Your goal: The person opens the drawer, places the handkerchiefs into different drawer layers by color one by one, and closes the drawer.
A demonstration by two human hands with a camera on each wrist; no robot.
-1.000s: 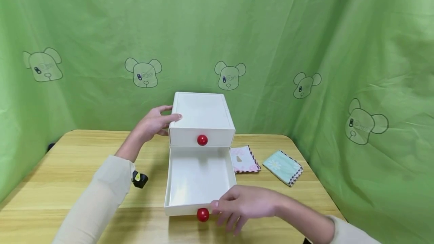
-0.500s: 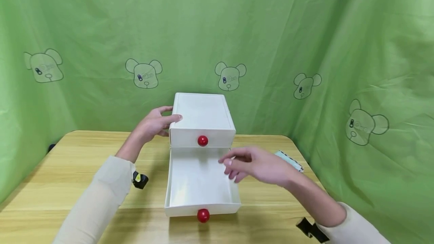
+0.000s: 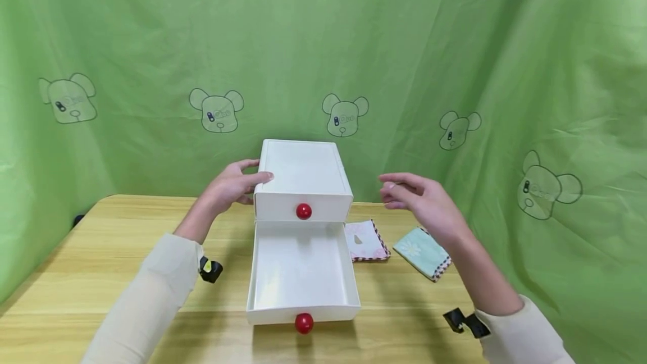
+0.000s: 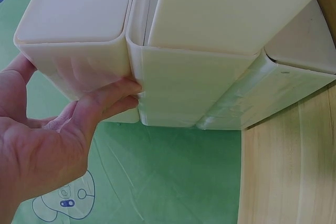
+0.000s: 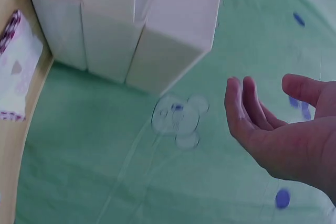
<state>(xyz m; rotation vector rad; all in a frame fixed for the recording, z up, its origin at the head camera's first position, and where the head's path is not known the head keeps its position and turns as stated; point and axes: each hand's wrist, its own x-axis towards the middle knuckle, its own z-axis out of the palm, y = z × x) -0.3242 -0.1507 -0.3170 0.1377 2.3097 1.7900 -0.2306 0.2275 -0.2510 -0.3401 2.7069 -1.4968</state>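
A white drawer unit [image 3: 304, 167] with red ball knobs stands on the table, its middle drawer [image 3: 298, 274] pulled out and bare inside. The top drawer's front, with a red knob [image 3: 304, 211], is closed. My left hand [image 3: 229, 187] holds the unit's upper left edge, thumb on the top and fingers against the side, as the left wrist view also shows on the white side wall [image 4: 100, 66]. To the right of the unit, my right hand [image 3: 427, 204] hangs in the air with loosely bent fingers, holding nothing and touching nothing.
Right of the unit lie a pink-and-white folded cloth [image 3: 365, 243] and a mint folded cloth [image 3: 423, 251] with a flower, both with checked edging. A green curtain [image 3: 283, 44] printed with bear heads surrounds the wooden table [image 3: 167, 274].
My right hand has moved from the pulled-out drawer's front, up across its right side, to the air right of the unit. The left hand and drawer have stayed put.
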